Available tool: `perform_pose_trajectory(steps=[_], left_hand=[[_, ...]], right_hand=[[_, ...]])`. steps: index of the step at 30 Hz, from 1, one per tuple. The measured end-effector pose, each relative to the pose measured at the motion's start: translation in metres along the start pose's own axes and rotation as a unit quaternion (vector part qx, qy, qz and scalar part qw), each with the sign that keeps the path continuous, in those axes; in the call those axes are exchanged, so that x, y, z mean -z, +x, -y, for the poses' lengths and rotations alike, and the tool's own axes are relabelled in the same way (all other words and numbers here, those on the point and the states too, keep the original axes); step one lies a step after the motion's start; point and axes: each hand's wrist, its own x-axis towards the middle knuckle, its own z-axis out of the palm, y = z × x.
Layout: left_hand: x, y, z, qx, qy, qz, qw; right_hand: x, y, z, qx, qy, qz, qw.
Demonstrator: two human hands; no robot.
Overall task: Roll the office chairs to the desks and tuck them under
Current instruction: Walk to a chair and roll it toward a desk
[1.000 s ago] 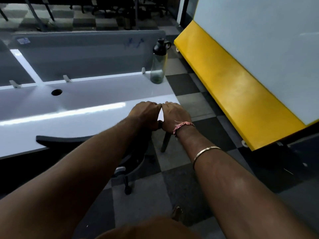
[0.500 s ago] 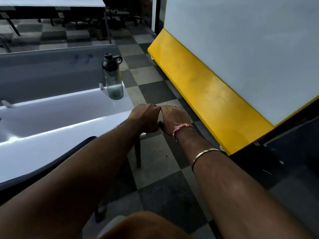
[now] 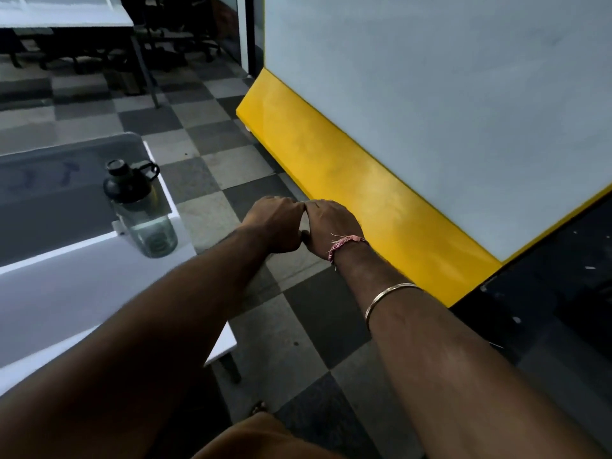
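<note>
Although both arms are stretched forward, no office chair can be seen under them at this moment. The left hand (image 3: 276, 225) and the right hand (image 3: 331, 226) are held knuckle to knuckle above the checkered floor (image 3: 212, 180), just past the corner of the white table (image 3: 66, 293). Their fingers are curled downward, but whether anything is gripped beneath them cannot be told, since the palms hide what lies below. A dark-capped water bottle (image 3: 145, 213) is seen standing on the table near its far edge, beside a grey divider panel (image 3: 49, 193). To the right, a white board with a yellow lower band (image 3: 347, 180) is seen leaning close to the aisle. Further desks (image 3: 66, 18) with dark chairs (image 3: 178, 38) near them are visible in the dim background. How far the task has gone cannot be judged firmly; it is judged that any chair still out elsewhere remains to be rolled in and tucked under.
</note>
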Motion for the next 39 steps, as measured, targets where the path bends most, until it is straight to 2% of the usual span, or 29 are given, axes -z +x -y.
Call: perform_pose_trajectory(steps=[8, 16, 20, 24, 33, 39], left_hand=[[-0.010, 0.094, 0.056, 0.001, -0.016, 0.011, 1.000], [-0.045, 0.169, 0.124, 0.072, -0.003, 0.022, 0.997], [-0.064, 0.228, 0.161, 0.122, 0.020, 0.051, 0.991], [-0.069, 0.291, 0.194, 0.177, 0.020, 0.044, 0.983], [-0.073, 0.412, 0.249, 0.239, 0.013, 0.050, 0.970], [-0.092, 0.491, 0.325, 0.249, 0.020, 0.059, 0.967]], right_hand=[[-0.020, 0.109, -0.025, -0.006, -0.001, 0.001, 1.000], [-0.060, 0.228, -0.035, 0.068, -0.007, 0.021, 0.997], [-0.089, 0.306, -0.051, 0.111, -0.004, 0.023, 0.994], [-0.103, 0.390, -0.072, 0.160, 0.007, 0.025, 0.987], [-0.117, 0.536, -0.115, 0.220, 0.042, 0.020, 0.974], [-0.145, 0.643, -0.115, 0.230, 0.036, 0.024, 0.972]])
